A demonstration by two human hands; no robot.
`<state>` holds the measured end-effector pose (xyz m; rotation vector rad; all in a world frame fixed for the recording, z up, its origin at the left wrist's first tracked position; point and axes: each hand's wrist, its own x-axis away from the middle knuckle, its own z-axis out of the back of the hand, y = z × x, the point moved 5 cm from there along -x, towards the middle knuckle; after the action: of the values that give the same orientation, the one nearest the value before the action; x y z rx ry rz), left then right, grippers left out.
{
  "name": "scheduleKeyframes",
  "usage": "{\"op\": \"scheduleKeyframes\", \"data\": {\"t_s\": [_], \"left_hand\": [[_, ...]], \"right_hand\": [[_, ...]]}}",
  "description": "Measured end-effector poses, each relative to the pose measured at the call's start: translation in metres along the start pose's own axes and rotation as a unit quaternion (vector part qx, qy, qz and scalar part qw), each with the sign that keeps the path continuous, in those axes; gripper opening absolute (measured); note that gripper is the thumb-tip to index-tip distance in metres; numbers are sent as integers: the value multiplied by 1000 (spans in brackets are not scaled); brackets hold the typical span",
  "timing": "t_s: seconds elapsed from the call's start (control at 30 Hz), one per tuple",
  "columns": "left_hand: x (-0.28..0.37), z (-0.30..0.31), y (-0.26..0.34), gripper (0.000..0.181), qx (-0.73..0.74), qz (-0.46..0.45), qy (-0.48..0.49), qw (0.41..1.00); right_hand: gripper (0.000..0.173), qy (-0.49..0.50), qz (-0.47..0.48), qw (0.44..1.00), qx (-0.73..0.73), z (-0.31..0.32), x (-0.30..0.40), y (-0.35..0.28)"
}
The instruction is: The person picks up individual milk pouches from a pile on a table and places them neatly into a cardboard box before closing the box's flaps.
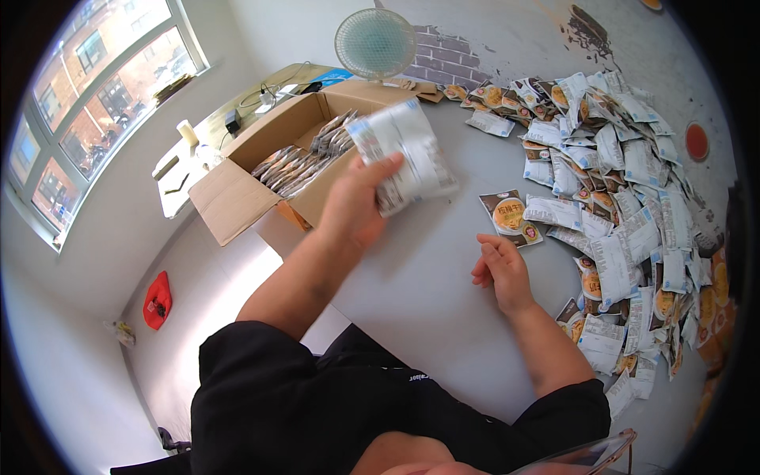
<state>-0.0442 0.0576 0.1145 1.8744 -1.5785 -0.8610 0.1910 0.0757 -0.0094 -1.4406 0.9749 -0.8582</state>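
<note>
My left hand point(354, 199) grips a sealed food packet point(409, 151), its white printed back turned up. The packet is held above the table beside the cardboard box point(240, 199); whether more than one packet is in the grip I cannot tell. Inside the open box, rows of packets point(294, 169) stand on edge. My right hand point(503, 270) hovers over or rests on the grey table point(415, 297), fingers loosely curled with nothing seen in them. Just beyond it lies a single brown packet point(510, 218), front side up.
A large heap of loose packets point(617, 196) spreads along the right side of the table. Behind the box stands a fan point(375, 44). On a side table by the window lie a power strip and cables point(270, 98). A red plastic bag point(157, 300) lies on the floor at left.
</note>
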Motion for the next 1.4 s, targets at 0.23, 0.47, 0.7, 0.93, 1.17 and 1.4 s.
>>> {"op": "scheduleKeyframes", "data": {"t_s": [0.23, 0.47, 0.7, 0.93, 1.17, 1.4], "left_hand": [[-80, 30, 120, 34, -278, -185, 66, 940], [-163, 112, 158, 40, -865, -73, 215, 448], [-210, 173, 124, 37, -910, -16, 157, 384], [-254, 225, 97, 45, -934, 35, 47, 354], [-249, 206, 79, 65, -832, 113, 74, 539], [-260, 188, 81, 54, -864, 4, 55, 501]], "right_hand": [[33, 15, -50, 999, 12, -2, 3, 3], [33, -27, -75, 996, 49, -8, 2, 4], [33, -50, -73, 994, 69, -7, 2, 3], [32, -61, -71, 993, 75, -10, 0, 4], [30, -43, -52, 993, 95, -6, 2, 8], [27, -39, -1, 986, 165, -6, -1, 12]]}}
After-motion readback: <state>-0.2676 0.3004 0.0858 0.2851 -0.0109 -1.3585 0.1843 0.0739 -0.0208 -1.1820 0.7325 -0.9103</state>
